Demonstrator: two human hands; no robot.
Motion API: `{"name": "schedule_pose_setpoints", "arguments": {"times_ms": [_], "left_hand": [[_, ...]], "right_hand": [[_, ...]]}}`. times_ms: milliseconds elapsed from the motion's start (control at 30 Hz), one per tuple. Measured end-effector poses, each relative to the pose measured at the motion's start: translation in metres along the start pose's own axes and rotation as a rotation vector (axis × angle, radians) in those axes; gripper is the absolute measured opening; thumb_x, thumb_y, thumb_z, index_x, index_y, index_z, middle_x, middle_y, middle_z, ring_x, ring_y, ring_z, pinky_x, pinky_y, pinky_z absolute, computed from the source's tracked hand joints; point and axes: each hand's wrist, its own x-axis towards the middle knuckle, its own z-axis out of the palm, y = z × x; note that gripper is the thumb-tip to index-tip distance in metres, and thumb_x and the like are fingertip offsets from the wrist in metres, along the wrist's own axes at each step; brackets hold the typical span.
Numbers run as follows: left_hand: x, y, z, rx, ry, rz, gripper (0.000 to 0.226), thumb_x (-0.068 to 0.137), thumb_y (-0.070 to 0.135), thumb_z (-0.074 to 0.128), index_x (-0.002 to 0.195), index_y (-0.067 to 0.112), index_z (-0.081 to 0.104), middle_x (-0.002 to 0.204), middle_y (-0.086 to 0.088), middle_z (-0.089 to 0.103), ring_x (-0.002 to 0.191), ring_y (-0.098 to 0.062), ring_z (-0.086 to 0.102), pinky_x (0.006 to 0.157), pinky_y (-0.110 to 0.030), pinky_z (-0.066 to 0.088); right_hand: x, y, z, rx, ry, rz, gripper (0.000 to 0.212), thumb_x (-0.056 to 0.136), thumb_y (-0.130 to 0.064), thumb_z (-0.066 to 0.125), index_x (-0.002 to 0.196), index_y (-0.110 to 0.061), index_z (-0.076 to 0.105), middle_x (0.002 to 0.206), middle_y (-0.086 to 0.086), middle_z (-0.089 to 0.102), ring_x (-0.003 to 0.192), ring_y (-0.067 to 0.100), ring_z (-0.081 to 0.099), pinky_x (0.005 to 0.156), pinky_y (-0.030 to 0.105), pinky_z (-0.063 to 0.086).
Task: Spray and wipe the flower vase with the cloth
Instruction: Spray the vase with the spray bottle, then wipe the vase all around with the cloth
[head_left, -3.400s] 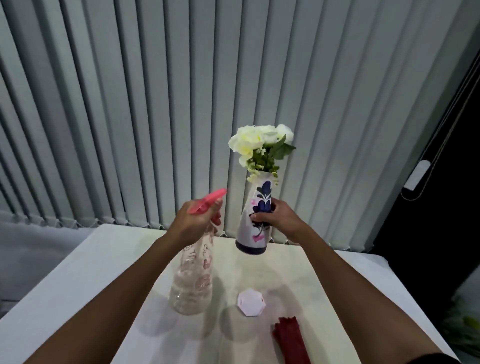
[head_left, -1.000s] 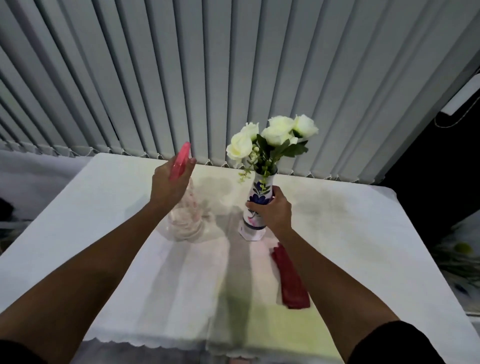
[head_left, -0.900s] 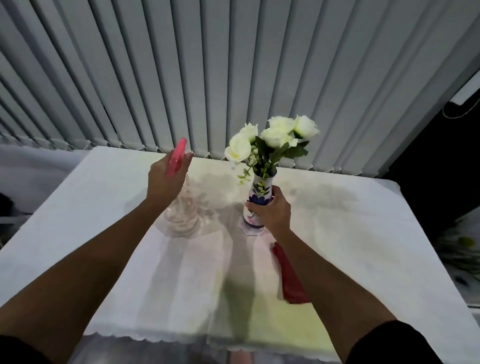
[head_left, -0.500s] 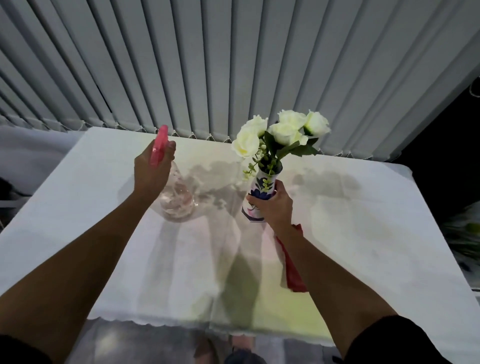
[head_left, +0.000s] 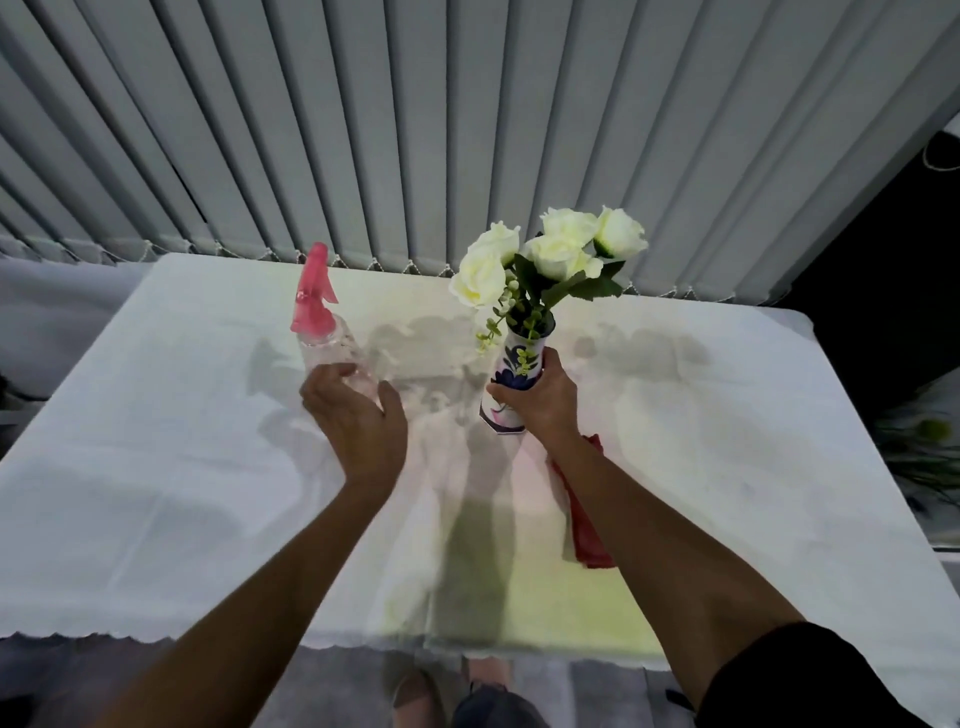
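Vase (head_left: 511, 382) — no legible label — gripped by right hand (head_left: 540, 397); left hand (head_left: 358, 415) spread, touching spray bottle (head_left: 332, 343).

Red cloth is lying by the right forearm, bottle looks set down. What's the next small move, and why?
Probably move the left hand from the spray bottle to the red cloth. The bottle stands on the table with that hand open beside it, and the right hand grips the flower vase, so wiping seems next.
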Motion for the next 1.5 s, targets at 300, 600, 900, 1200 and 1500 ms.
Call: {"name": "schedule_pose_setpoints", "arguments": {"times_ms": [300,600,900,1200,1500], "left_hand": [[-0.019,0.022,0.058,-0.055,-0.798,0.034,0.062,0.083,0.026,0.069,0.134,0.005,0.043,0.135,-0.013,0.051,0.125,-0.028,0.048,0.103,-0.041,0.040],[-0.001,0.032,0.098,-0.153,-0.884,-0.067,0.087,0.060,0.039,0.084,0.132,0.013,0.042,0.127,-0.009,0.059,0.116,-0.028,0.057,0.096,-0.039,0.046],[-0.006,0.026,0.104,-0.106,-0.886,0.055,0.072,0.064,0.031,0.086,0.117,0.010,0.043,0.106,-0.005,0.065,0.094,-0.024,0.060,0.078,-0.030,0.045],[0.010,0.051,0.094,-0.289,-0.875,-0.022,0.054,0.067,0.019,0.084,0.103,0.015,0.043,0.085,0.009,0.059,0.074,-0.001,0.060,0.066,-0.016,0.045],[0.083,0.136,0.042,-0.770,-0.925,-0.076,0.053,0.080,0.002,0.070,0.124,0.018,0.046,0.114,0.002,0.065,0.098,-0.003,0.065,0.088,-0.018,0.051]], "right_hand": [[-0.018,0.038,-0.015,-0.303,-0.069,0.112,0.077,0.078,-0.028,0.073,0.143,-0.010,0.034,0.141,0.012,0.046,0.132,0.028,0.044,0.108,0.042,0.038],[-0.064,0.095,-0.022,-0.690,0.034,0.097,0.065,0.088,-0.046,0.052,0.145,-0.021,0.034,0.149,0.015,0.034,0.136,0.036,0.032,0.106,0.051,0.031],[-0.081,0.121,-0.020,-0.921,0.102,0.035,0.067,0.089,-0.049,0.045,0.147,-0.017,0.035,0.142,0.020,0.046,0.118,0.039,0.052,0.087,0.052,0.045],[-0.074,0.102,-0.038,-0.460,0.126,0.022,0.053,0.097,-0.019,0.048,0.148,-0.024,0.036,0.131,0.014,0.052,0.112,0.031,0.055,0.088,0.040,0.051],[-0.018,-0.069,-0.097,0.416,0.378,-0.290,0.046,0.098,-0.004,0.043,0.135,-0.031,0.051,0.117,-0.006,0.062,0.091,-0.003,0.060,0.086,0.025,0.053]]}}
